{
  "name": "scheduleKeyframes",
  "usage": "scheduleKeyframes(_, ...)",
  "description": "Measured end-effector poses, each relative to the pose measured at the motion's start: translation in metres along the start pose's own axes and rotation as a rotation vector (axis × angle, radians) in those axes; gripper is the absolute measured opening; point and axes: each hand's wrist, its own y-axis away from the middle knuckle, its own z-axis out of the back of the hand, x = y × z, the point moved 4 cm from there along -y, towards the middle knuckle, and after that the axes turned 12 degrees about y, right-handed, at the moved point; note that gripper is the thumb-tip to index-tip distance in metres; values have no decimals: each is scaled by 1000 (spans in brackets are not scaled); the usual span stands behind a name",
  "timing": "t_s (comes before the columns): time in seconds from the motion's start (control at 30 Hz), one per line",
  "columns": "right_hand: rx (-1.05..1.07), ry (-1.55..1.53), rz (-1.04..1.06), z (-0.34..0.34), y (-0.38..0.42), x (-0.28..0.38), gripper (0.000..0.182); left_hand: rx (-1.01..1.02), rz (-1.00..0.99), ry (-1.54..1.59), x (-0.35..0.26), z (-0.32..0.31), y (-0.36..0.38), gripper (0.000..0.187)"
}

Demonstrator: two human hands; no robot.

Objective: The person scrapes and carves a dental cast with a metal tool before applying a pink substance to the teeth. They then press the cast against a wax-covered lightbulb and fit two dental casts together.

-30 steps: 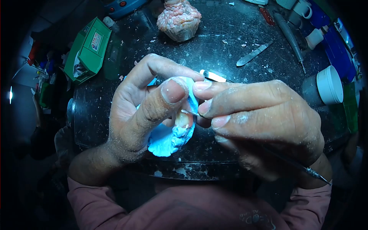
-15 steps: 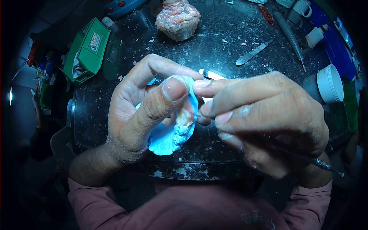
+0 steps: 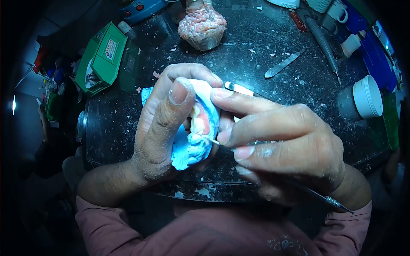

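Has a green box point(image 3: 104, 59) by the left edge of the bench point(image 3: 113, 132), and a blue device point(image 3: 143, 8) toward its far left corner. Curls the left hand point(image 3: 158, 119) around a blue-white cast point(image 3: 198, 146), gripping it, with the thumb raised along its left side. Holds the cast over the near half of the bench, between both hands: just right of the left palm, just left of the right fingertips. Runs its long axis roughly from far to near, slanting a little leftward at the near end. Keeps the left hand the nearer one, in firm contact.

Has a pink mound point(image 3: 203, 30) beyond, toward the far edge, and a white handle point(image 3: 240, 88) partly hidden behind the right fingers.

Pinches a metal tool point(image 3: 326, 199) in the closed right hand point(image 3: 294, 143), across the cast's long axis from the right, tip at the near end of the white teeth point(image 3: 198, 126) and pink strip point(image 3: 206, 121). Cannot tell whether it presses.

Has, farther right, a blade point(image 3: 285, 64), then a handpiece point(image 3: 322, 42) toward the far right corner, and a white tub point(image 3: 368, 96) by the right edge.
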Motion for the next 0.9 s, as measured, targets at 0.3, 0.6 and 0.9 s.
scheduleKeyframes(0.3, 40, -24, -43, 2, 2, -3, 22, 15, -146, -83, -5, -8, 1, 46)
scheduleKeyframes(0.6, -55, -101, -174, -1, 8, -2, 18, -23, -231, -169, -7, -3, 3, 44)
scheduleKeyframes(0.9, -26, -207, -102, 17, 0, -7, 27, 20, -179, -228, -10, -2, -3, 43)
